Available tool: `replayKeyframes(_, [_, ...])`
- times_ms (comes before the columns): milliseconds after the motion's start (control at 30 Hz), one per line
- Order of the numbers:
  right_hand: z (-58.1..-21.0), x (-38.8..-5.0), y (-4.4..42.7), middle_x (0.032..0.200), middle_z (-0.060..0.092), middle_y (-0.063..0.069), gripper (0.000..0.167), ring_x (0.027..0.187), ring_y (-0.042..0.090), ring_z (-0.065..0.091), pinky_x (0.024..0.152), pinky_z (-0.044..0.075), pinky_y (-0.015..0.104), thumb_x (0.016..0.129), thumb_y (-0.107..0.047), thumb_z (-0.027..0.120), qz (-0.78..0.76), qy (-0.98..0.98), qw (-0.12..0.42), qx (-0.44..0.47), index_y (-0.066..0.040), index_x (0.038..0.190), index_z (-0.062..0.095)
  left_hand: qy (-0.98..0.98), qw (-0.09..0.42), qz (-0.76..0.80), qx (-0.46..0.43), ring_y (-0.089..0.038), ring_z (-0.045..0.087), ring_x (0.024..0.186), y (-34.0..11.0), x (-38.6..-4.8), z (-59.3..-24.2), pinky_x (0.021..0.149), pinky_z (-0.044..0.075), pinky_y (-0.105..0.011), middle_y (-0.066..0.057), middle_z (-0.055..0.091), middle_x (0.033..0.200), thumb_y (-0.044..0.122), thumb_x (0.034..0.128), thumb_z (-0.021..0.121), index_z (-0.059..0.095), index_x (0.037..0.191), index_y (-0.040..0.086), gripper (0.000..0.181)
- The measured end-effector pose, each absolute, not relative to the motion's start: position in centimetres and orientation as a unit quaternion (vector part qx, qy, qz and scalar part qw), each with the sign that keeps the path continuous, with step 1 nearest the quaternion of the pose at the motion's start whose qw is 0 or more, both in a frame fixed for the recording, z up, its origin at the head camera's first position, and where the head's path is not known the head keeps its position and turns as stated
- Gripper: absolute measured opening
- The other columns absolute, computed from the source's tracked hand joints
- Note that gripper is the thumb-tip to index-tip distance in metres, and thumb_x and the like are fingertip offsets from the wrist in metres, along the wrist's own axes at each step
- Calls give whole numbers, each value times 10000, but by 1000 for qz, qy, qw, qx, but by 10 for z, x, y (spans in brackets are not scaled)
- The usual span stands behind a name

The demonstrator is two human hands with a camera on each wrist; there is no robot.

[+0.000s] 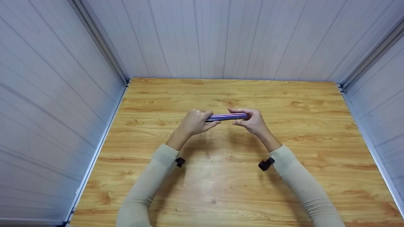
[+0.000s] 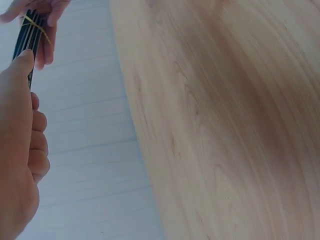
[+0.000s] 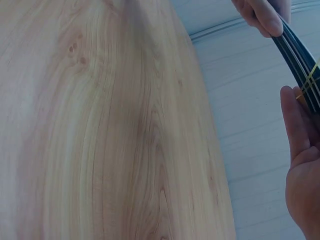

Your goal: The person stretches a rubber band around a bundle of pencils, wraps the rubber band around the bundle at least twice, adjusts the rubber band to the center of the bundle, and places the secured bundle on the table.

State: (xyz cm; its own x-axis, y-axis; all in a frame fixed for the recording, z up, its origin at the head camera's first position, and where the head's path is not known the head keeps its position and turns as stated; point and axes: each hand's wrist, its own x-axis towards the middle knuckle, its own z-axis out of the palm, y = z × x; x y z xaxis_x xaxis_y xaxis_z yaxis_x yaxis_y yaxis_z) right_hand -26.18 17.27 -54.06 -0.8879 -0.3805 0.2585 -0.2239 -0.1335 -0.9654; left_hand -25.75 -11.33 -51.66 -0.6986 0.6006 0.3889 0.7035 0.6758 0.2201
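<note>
**Banded bundle (image 1: 225, 117) held crosswise between left hand (image 1: 195, 122) and right hand (image 1: 254, 121)**

The left fingers curl around the bundle's left end, with the thumb lying along it: a firm grip. The right fingers are fairly straight and parted around the other end, thumb on the near side; whether they press on it, I cannot tell.

Between them the bundle runs left to right, raised over the middle of the table (image 1: 205, 186). It has a purple sheen from above and shows dark, lined layers from the wrists; whether these are rods or strips seen edge-on is unclear. A thin yellow band (image 3: 310, 79) crosses it near the right end.

It looks light, and probably fairly stiff, though separate pieces may flex a little. The glossy surface could prove slippery, so pieces might slide over one another if the band loosens. Breakage seems a lesser risk than scattering. The surest hold is probably around the whole left part, all layers together, leaving the banded right end for lighter fingertips.

Farther out are pale sleeves (image 1: 164, 157), each with a small black device (image 1: 264, 164) at the cuff, and a pale panel wall (image 1: 208, 41) on the far side.
</note>
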Motion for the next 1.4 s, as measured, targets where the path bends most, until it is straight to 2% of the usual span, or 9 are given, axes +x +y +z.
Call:
replayKeyframes(200, [-540, -260, 173, 1397, 781, 156, 524, 1139, 61, 822, 902, 667, 239, 936, -30, 886, -714, 656, 47, -239, 196, 1363, 684, -877, 109, -321, -341, -161, 609, 621, -115, -261, -514, 609, 497, -289, -134, 811, 821, 293, 999, 881, 839, 1036, 4, 294])
replayKeyframes(367, [-540, -260, 172, 1352, 828, 19, 476, 1155, 54, 817, 896, 665, 235, 927, 50, 866, -710, 655, 36, -255, 196, 1347, 696, -850, 104, -401, -325, -256, 791, 742, -117, -263, -518, 691, 630, -363, -160, 868, 951, 210, 938, 933, 868, 1089, 0, 267])
replayKeyframes(500, [-541, -259, 171, 1352, 833, 3, 522, 1139, 41, 813, 886, 662, 210, 926, -41, 900, -703, 655, 31, -275, 187, 1351, 701, -840, 109, -419, -327, -306, 828, 787, -117, -262, -519, 720, 676, -451, -186, 870, 987, 179, 926, 936, 860, 1108, -15, 277])
replayKeyframes(667, [-539, -257, 169, 1312, 846, -61, 494, 1057, 26, 799, 860, 657, 191, 920, 19, 890, -701, 655, 38, -278, 203, 1335, 696, -854, 110, -361, -358, -276, 768, 690, -113, -261, -518, 636, 628, -396, -186, 853, 942, 208, 981, 873, 807, 1132, 8, 259])
replayKeyframes(800, [-539, -257, 169, 1311, 844, -59, 463, 1095, 41, 809, 876, 668, 221, 908, 106, 860, -700, 656, 38, -279, 209, 1329, 695, -866, 103, -319, -370, -211, 668, 619, -114, -260, -519, 580, 548, -340, -169, 842, 915, 256, 1030, 822, 775, 1176, 37, 268])
replayKeyframes(1000, [-533, -261, 173, 1264, 855, -37, 442, 1076, 53, 833, 879, 668, 225, 927, 12, 882, -694, 662, 29, -280, 216, 1280, 712, -877, 76, -271, -389, -153, 569, 618, -115, -262, -521, 591, 493, -323, -119, 808, 873, 305, 1096, 735, 754, 1170, 68, 249])
replayKeyframes(1133, [-523, -264, 174, 1184, 868, -39, 347, 1010, 53, 848, 858, 671, 226, 956, 17, 850, -689, 661, 8, -296, 244, 1189, 727, -882, 51, -251, -395, -124, 487, 615, -116, -262, -525, 598, 414, -284, -89, 727, 801, 304, 1118, 703, 725, 1103, 61, 244])
replayKeyframes(1300, [-509, -267, 171, 1126, 876, -1, 255, 1052, 110, 861, 896, 675, 259, 1001, 67, 778, -706, 624, 3, -334, 284, 1120, 716, -883, 24, -247, -397, -104, 396, 598, -115, -262, -530, 601, 331, -253, -5, 543, 727, 333, 1150, 651, 688, 1052, 53, 299])
replayKeyframes(1400, [-505, -267, 170, 1089, 881, -3, 240, 1044, 94, 859, 883, 672, 240, 1005, 44, 783, -704, 621, -7, -344, 267, 1085, 740, -884, 19, -251, -393, -109, 391, 590, -115, -263, -531, 601, 327, -256, -8, 543, 721, 338, 1154, 643, 694, 1067, 47, 309])
